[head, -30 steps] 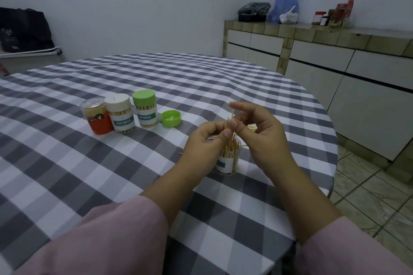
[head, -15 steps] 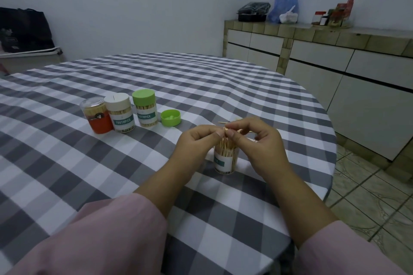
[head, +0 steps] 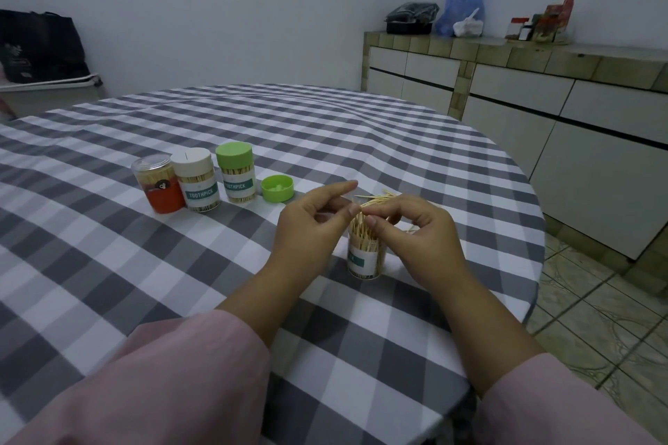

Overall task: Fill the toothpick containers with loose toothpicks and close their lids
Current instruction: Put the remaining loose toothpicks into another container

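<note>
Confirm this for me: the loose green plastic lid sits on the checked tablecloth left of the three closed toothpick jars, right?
Not quite. In the head view the loose green plastic lid lies on the checked tablecloth right of the three closed toothpick jars, not left.

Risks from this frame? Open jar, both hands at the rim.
1. The open container stands near the table edge, unsteadied by either hand; a bump from the right hand or left hand might tip it.
2. Its toothpicks stick out above the rim, so the green lid may not seat.
3. The loose toothpicks the right hand pinches lie crosswise and could snag or drop.
</note>
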